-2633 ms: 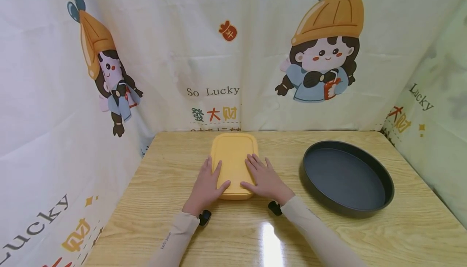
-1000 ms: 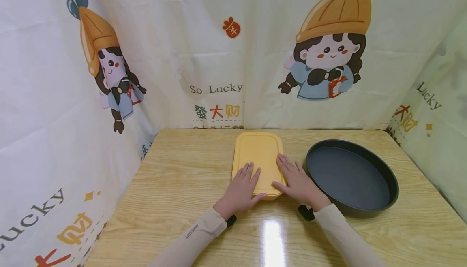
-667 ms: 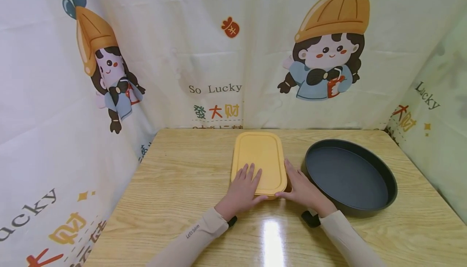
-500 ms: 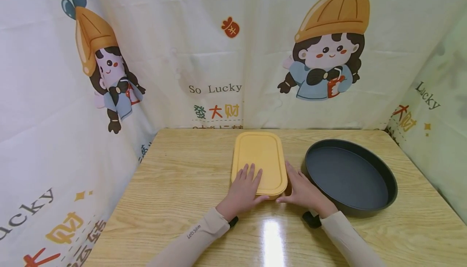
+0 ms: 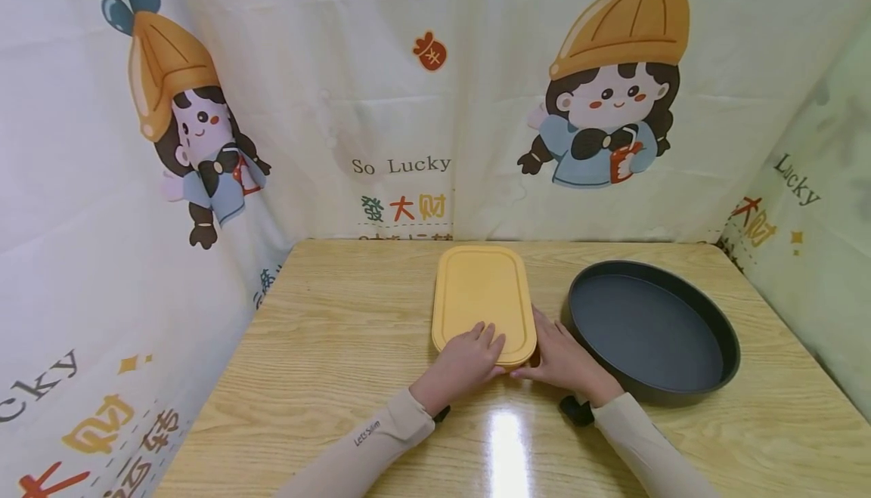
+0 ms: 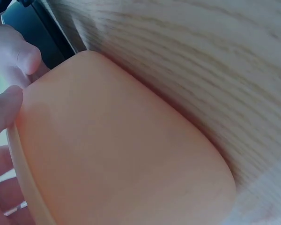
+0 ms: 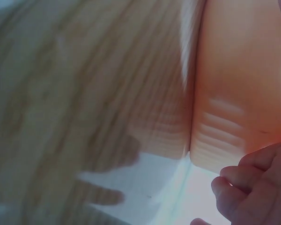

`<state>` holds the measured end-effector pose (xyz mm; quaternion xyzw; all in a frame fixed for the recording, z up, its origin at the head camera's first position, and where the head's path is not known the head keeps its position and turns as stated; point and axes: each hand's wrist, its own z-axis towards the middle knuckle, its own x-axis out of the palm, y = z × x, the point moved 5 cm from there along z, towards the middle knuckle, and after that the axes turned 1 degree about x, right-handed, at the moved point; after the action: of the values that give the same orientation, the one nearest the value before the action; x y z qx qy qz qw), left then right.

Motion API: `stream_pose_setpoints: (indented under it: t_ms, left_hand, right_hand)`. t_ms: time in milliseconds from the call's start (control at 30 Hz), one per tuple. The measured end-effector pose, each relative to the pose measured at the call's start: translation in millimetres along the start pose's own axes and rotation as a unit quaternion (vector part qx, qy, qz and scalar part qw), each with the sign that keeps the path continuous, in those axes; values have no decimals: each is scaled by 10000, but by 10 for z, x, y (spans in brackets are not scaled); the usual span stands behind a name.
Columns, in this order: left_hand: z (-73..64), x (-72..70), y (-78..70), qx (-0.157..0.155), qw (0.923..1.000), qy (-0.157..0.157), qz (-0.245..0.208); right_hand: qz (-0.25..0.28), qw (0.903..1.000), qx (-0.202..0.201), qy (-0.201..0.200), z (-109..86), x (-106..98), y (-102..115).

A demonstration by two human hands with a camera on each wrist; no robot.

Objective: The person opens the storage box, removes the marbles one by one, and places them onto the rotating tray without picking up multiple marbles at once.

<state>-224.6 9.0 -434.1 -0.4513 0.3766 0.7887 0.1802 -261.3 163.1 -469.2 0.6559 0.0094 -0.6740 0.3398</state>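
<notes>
A yellow rectangular food container with a lid [image 5: 483, 286] stands on the wooden table, its short side toward me. At its front edge my left hand [image 5: 464, 360] pinches the lid's rim, fingers on top and thumb below. The left wrist view has the thumb [image 6: 7, 110] at the rim, over the smooth container wall [image 6: 122, 140]. My right hand [image 5: 563, 356] grips the container's front right corner, its thumb in front and its fingers along the right side. In the right wrist view, fingers [image 7: 257, 183] lie near the container's side [image 7: 239, 70]. The lid still covers the container.
A large round dark pan [image 5: 653, 328] stands to the right, close beside my right hand. The wooden table [image 5: 327, 317] reaches back to a printed cloth curtain [image 5: 381, 105], which also hangs at both sides.
The container and both hands have shifted right since the first frame. My right hand has slid off the lid to the container's side. My left fingers have drawn back and curled over the front rim.
</notes>
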Motion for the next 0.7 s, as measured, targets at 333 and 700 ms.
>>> stream_pose_setpoints:
  t_ms: [333,700]
  left_hand:
    - [-23,-55,-27,225,9948,-833,-542]
    - [40,-120,70,-520,9840,-446,-1645]
  right_hand:
    - [-40,9999,40,95,8,6,0]
    - [-5,10000,-81,-8,7,18,-19]
